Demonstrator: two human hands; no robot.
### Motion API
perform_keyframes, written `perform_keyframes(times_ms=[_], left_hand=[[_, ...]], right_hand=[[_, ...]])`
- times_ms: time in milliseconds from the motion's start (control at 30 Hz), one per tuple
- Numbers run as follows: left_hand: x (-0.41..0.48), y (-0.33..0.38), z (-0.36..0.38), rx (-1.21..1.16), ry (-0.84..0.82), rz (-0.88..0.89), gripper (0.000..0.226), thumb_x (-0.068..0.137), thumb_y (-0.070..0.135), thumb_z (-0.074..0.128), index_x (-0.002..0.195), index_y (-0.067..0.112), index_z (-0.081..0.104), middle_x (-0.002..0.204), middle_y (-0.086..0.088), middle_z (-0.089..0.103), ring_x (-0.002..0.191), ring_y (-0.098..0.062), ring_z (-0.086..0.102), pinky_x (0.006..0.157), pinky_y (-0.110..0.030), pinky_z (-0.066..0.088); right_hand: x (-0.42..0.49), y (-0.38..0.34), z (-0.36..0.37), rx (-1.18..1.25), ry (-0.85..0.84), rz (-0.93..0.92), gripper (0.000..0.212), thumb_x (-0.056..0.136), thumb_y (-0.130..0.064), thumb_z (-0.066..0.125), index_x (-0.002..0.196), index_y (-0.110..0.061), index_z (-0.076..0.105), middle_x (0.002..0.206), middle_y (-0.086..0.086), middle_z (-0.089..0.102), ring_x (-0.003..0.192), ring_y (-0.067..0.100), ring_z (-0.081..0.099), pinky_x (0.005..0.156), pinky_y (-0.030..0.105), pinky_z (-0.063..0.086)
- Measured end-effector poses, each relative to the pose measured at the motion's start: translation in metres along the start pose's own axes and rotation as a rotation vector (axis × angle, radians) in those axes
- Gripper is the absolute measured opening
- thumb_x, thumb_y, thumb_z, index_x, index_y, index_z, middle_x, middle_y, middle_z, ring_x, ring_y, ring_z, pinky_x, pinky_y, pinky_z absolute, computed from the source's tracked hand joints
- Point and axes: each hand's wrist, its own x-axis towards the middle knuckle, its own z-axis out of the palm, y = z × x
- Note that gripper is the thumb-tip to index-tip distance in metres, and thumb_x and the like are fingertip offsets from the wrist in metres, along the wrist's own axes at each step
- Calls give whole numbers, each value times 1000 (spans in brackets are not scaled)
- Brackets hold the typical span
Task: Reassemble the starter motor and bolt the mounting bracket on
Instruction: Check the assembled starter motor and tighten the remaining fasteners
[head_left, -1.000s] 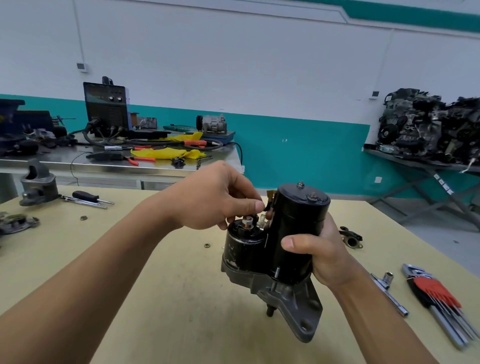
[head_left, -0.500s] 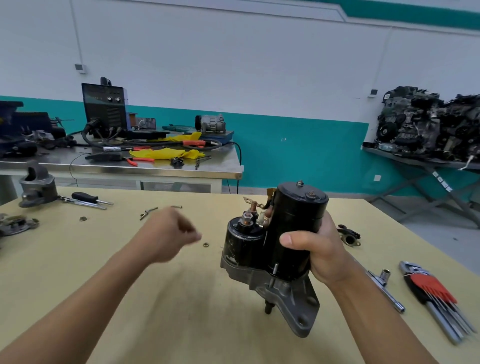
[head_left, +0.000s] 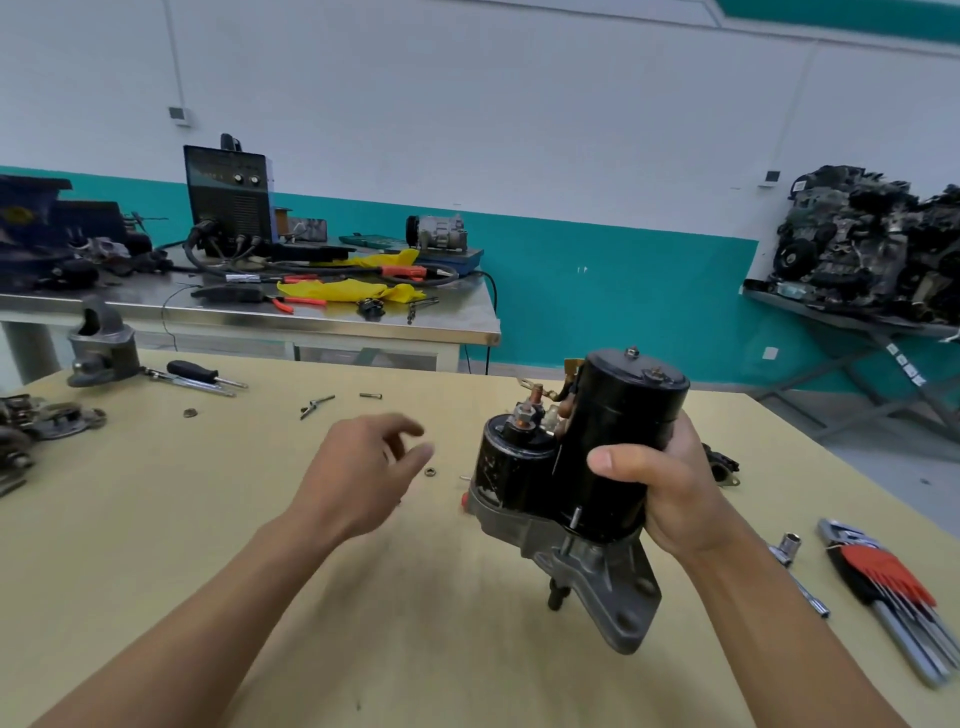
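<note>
The right hand (head_left: 670, 488) gripped the starter motor (head_left: 613, 457) round its black body and held it upright above the bench (head_left: 218, 545), right of the frame's centre, with the grey casting (head_left: 623, 608) downward. The left hand (head_left: 363, 462) hovered open at mid-frame, fingers loosely spread and holding nothing. Its fingertips were just beside a small nut (head_left: 430, 472) lying on the bench.

I took the step to be fetching that nut for a terminal stud (head_left: 525, 415) on top of the solenoid. It was small and flat and might have skidded away, so a pinch by its edges would have suited it. With the motor steady and the stud pointing up, I would have started the thread gently by finger, backing off if it bound.
</note>
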Motion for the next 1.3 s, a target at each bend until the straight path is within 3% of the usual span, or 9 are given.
perform_keyframes(times_ms=[133,233,300,467,600,800,1000,1167,1300], left_hand=[[-14,59,-25,-658,-84,267,43,74,60,67,110,37,72,100,7,72,93,-12,67,71,-22,55],[-18,77,-22,-584,-174,251,66,62,68,76,122,44,64,112,18,68,104,-9,68,79,-24,59],[-15,75,-19,-551,-213,234,50,70,58,79,118,47,67,115,21,68,106,-7,69,84,-27,61],[-11,57,-22,-1014,-331,39,36,104,17,45,113,34,76,119,-3,74,100,-22,74,79,-35,59],[-16,60,-12,-848,-328,148,39,90,54,63,127,40,66,129,3,69,116,-21,68,88,-36,58],[-19,61,-10,-1245,-168,-41,29,97,36,55,114,22,74,112,-13,75,91,-25,76,70,-32,61],[-50,73,15,-705,-283,157,93,61,75,77,143,54,38,134,34,54,123,3,57,91,-23,55],[-51,87,23,-592,154,156,63,74,66,64,126,29,63,103,29,69,94,6,67,73,-6,49],[-38,71,3,-421,203,199,45,79,66,56,107,34,69,84,20,72,76,1,67,64,-8,48]], right_hand=[[-1,-2,3,-46,-3,-4,68,51,-30,82,115,-21,64,102,9,72,104,34,68,88,52,56],[-2,-5,6,-66,-42,-2,63,53,-31,81,114,-31,65,103,3,72,106,30,68,84,43,58],[-2,-7,9,-53,-70,-10,59,55,-29,81,112,-34,67,103,4,71,105,29,68,81,40,59],[0,-6,10,-38,-72,-19,65,51,-29,80,115,-28,66,106,13,71,107,36,66,91,54,56],[-1,-4,10,-16,-86,-49,67,53,-25,81,117,-18,64,106,21,68,105,42,65,90,57,56],[0,-2,6,15,-91,-62,69,53,-26,81,119,-18,63,106,16,69,106,40,65,89,54,56],[-3,-8,9,77,-60,-150,49,56,-16,78,105,-11,69,93,17,68,91,36,66,75,45,56],[-13,1,34,303,28,-110,44,57,-14,75,100,-10,69,92,21,64,89,36,64,77,51,55],[-17,17,72,479,172,-48,39,64,-21,75,100,-9,69,95,20,65,92,37,63,83,52,54]])
